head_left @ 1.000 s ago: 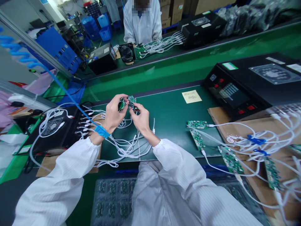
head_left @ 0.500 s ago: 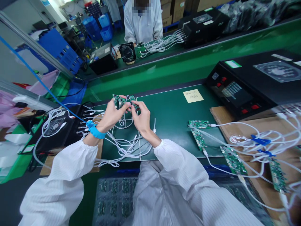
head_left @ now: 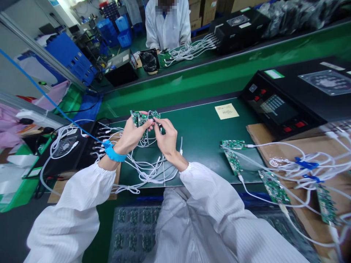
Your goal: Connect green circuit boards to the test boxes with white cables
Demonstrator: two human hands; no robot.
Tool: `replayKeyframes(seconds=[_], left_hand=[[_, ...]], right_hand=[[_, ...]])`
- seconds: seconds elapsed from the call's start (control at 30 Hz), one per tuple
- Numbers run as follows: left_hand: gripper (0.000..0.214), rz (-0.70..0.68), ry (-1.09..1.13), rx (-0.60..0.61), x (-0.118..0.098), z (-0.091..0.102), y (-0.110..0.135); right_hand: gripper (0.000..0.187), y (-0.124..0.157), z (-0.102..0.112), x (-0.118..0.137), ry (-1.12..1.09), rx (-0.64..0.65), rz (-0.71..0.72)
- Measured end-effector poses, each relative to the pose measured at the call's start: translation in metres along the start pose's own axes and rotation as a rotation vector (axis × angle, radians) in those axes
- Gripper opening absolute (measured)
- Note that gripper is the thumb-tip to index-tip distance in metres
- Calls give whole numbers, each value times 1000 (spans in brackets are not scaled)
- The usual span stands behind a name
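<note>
Above the left part of the green bench, my left hand grips green circuit boards, fingers behind them and thumb in front. The blue wrist strap sits on that arm. My right hand is closed in a pinch at the boards' right side, its fingertips meeting the left thumb. A thin pale cable loops up there between the hands. Its end goes into the right fingertips, which mostly hide it. Below the hands lies a tangle of white cables.
A black tester box stands on the right, with wired circuit boards beside it. Another black box is at left. A yellow note lies on the bench. A tray of boards is below the edge. A co-worker sits opposite.
Both hands stay at the boards with almost the same grip; the right fingers shift slightly. The whole view has moved a little.
</note>
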State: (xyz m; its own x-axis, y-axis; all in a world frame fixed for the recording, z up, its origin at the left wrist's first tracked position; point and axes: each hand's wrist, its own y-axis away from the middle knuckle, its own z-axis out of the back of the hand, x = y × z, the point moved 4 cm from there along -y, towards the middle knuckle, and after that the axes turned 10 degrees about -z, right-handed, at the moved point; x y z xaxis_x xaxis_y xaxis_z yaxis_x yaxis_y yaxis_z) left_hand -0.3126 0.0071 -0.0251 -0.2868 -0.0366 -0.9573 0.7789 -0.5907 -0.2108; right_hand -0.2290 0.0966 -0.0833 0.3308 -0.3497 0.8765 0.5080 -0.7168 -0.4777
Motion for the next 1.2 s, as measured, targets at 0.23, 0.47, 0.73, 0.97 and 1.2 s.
replayKeyframes(seconds=[0.23, 0.47, 0.73, 0.97, 1.2], left_hand=[[30, 0, -74, 30, 5, 4, -9], [26, -65, -157, 164, 5, 2, -18], [22, -188, -513, 112, 4, 22, -26], [39, -145, -821, 635, 3, -11, 10], [62, 2, -915, 914, 31, -29, 35]], right_hand=[[26, 0, -1, -4, 11, 63, -108], [21, -4, 3, -8, 35, 69, -127], [34, -25, 5, -55, 177, 173, -419], [53, -25, 5, -75, 356, 317, -483], [44, -17, 39, -51, 346, 260, -325]])
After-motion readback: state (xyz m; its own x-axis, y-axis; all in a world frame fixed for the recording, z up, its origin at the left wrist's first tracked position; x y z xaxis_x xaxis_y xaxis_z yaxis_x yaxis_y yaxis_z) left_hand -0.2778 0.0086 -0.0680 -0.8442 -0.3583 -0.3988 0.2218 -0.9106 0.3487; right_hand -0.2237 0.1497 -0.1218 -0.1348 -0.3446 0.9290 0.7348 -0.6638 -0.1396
